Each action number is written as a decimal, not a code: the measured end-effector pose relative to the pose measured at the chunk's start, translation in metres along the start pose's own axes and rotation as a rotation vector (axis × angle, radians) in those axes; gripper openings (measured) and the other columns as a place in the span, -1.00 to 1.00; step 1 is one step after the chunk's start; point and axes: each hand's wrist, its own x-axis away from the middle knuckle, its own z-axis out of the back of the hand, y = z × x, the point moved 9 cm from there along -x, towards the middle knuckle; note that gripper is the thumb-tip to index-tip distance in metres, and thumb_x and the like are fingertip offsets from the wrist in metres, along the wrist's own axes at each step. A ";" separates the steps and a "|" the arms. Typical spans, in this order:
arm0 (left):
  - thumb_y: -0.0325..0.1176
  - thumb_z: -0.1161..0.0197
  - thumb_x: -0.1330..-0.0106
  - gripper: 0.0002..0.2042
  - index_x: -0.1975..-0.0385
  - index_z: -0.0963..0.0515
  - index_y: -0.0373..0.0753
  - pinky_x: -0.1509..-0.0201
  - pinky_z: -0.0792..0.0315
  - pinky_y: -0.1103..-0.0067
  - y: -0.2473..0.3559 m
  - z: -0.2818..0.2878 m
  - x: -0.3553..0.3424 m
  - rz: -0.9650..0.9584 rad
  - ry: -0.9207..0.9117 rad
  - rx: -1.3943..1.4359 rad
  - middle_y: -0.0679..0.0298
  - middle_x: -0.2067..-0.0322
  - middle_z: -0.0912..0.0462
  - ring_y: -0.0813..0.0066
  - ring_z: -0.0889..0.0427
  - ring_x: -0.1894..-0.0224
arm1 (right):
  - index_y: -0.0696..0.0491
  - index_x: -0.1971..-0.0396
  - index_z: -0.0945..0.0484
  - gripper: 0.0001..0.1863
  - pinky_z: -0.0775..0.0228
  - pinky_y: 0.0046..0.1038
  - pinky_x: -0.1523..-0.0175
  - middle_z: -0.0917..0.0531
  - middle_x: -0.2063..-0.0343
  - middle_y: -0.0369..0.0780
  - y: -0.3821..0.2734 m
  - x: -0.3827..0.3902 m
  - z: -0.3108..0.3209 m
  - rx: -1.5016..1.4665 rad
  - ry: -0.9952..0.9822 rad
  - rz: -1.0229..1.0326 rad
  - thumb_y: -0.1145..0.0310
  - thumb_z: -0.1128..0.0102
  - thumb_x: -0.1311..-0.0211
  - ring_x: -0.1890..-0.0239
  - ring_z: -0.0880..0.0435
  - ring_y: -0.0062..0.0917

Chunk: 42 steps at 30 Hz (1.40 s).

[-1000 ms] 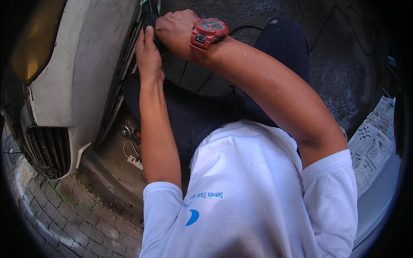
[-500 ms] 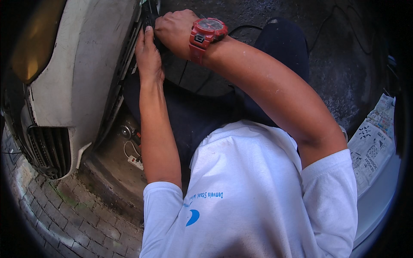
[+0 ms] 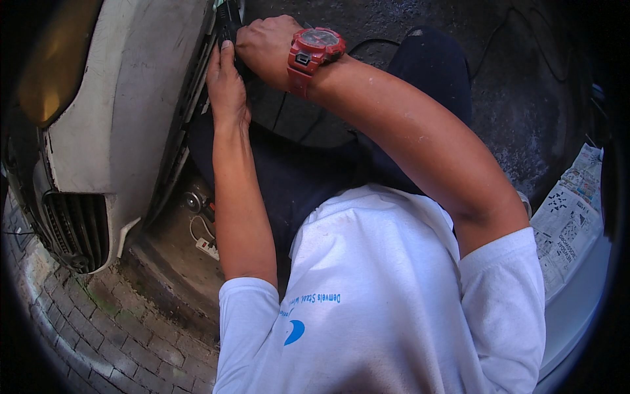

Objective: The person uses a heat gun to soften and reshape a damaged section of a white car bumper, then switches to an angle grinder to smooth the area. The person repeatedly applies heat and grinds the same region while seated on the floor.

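Note:
At the upper left, both my hands are at a black object [image 3: 229, 23], seemingly a tool body, beside the car's whitish bumper [image 3: 138, 85]. My left hand [image 3: 227, 88] grips its near end, with the thumb lying along it. My right hand [image 3: 268, 47], with a red watch [image 3: 314, 49] on the wrist, is curled closed against its right side. Much of the object is hidden by my hands and the top edge of the picture, so its exact kind cannot be made out.
A lower grille [image 3: 75, 226] sits in the bumper. Below it lies brick paving [image 3: 125, 322]. A white power strip [image 3: 207, 247] and a round metal-ended tool [image 3: 192, 201] lie by my left forearm. Newspaper [image 3: 567, 226] covers a pale surface at right. A dark cord [image 3: 489, 49] crosses the floor.

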 end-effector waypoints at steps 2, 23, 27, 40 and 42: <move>-0.15 -0.07 -0.72 -0.57 -0.34 -0.54 -0.33 -0.43 -0.26 0.51 0.000 0.001 0.000 0.002 0.002 -0.002 0.26 -0.15 -0.65 0.51 -0.51 -0.24 | 0.13 0.17 -0.73 -0.83 -0.73 -0.23 0.05 -0.81 0.21 -0.09 0.000 -0.001 -0.001 0.000 -0.004 -0.005 0.45 -0.30 -0.29 0.06 -0.85 -0.22; -0.13 -0.09 -0.71 -0.56 -0.34 -0.54 -0.34 -0.41 -0.28 0.51 -0.001 0.000 -0.002 0.009 0.010 -0.007 0.23 -0.16 -0.67 0.49 -0.53 -0.23 | 0.20 0.10 -0.71 -0.75 -0.73 -0.26 0.09 -0.75 0.16 0.00 -0.004 0.005 0.011 0.049 0.008 0.027 0.47 -0.38 -0.22 0.11 -0.85 -0.19; -0.13 -0.08 -0.71 -0.56 -0.35 -0.54 -0.33 -0.42 -0.28 0.50 0.000 0.001 0.000 0.006 0.029 -0.019 0.23 -0.16 -0.67 0.49 -0.53 -0.23 | 0.19 0.08 -0.72 -0.73 -0.73 -0.27 0.08 -0.76 0.14 -0.01 -0.004 0.004 0.010 0.056 0.002 0.023 0.48 -0.39 -0.22 0.09 -0.85 -0.20; -0.10 -0.08 -0.71 -0.55 -0.36 -0.53 -0.30 -0.45 -0.23 0.46 0.000 0.001 0.000 0.013 0.014 -0.029 0.24 -0.16 -0.65 0.48 -0.51 -0.25 | 0.16 0.09 -0.73 -0.76 -0.73 -0.26 0.08 -0.76 0.15 -0.05 -0.003 0.002 0.006 0.051 -0.003 0.029 0.45 -0.36 -0.26 0.07 -0.84 -0.22; -0.10 -0.08 -0.71 -0.55 -0.36 -0.53 -0.30 -0.46 -0.23 0.46 0.000 0.000 0.001 0.018 0.019 -0.029 0.23 -0.16 -0.65 0.48 -0.50 -0.25 | 0.16 0.10 -0.73 -0.77 -0.72 -0.25 0.07 -0.76 0.15 -0.05 -0.004 0.002 0.006 0.050 0.004 0.033 0.45 -0.35 -0.26 0.06 -0.84 -0.22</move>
